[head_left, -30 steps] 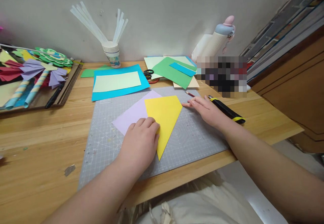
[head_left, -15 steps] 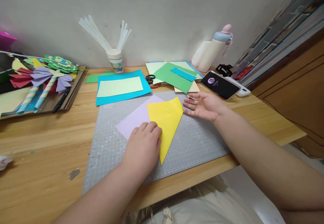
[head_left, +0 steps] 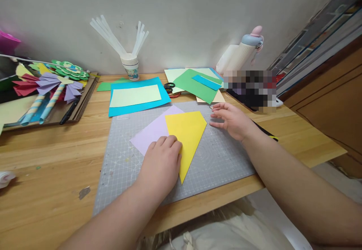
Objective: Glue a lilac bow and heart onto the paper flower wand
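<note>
Resting over the yellow paper's [head_left: 189,135] left edge, the left hand [head_left: 161,162] is nearer, its grip hidden; right hand [head_left: 234,121] hangs open, just off the right corner. Paper overlaps lilac paper [head_left: 151,131] on the grey mat [head_left: 219,157], long axis running to a near tip.

Wears a pale cream garment [head_left: 226,231] in the near middle of the scene, loose and softly creased, with shallow folds and a greyer, shaded look toward the far side. Bears a light tie [head_left: 187,238] at the near edge, bunched into a small knot, plus a thin, pale strand [head_left: 170,236] just to the left. Shows bare left hand [head_left: 161,163] and bare right hand [head_left: 233,120], with smooth, rounded forearms [head_left: 118,208], equally bare, widening toward the near corners.
</note>
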The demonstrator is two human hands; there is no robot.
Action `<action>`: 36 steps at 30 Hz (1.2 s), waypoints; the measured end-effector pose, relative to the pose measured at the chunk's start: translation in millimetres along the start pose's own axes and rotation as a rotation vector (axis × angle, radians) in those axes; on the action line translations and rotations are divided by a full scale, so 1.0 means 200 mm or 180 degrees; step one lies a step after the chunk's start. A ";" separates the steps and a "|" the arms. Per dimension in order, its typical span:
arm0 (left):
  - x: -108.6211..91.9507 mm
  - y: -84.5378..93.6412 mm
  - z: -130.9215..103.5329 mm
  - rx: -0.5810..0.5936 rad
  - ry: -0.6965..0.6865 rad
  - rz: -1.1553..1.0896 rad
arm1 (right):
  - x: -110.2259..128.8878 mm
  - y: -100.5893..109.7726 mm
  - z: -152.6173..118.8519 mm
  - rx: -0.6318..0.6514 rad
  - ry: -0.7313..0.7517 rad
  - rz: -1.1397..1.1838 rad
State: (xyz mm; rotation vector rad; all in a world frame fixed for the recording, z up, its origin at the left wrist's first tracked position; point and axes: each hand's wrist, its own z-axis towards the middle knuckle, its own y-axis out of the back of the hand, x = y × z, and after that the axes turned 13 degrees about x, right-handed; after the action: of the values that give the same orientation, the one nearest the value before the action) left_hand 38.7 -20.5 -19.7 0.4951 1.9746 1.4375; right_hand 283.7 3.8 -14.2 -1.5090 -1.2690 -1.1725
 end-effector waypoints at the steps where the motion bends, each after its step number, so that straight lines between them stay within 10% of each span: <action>1: 0.00 0.00 0.00 -0.0002 0.0005 0.0005 | 0.01 0.01 0.00 0.0019 -0.0039 0.0179; 12: 0.00 0.00 0.01 -0.0032 0.0013 -0.0023 | -0.03 0.03 0.02 0.0050 -0.0422 0.1168; 24: 0.00 -0.01 0.02 -0.0309 0.0030 -0.0214 | -0.10 -0.08 -0.05 0.0817 -0.0075 -0.0485; 36: 0.01 -0.02 0.01 -0.0119 0.0104 -0.0077 | -0.03 -0.01 -0.03 -0.0034 0.0078 0.0847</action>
State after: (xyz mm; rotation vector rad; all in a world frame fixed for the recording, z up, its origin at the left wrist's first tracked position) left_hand 38.8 -17.8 -24.1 0.4324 1.9687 1.4735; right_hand 279.8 -2.1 -19.1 -1.6101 -1.0102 -1.0212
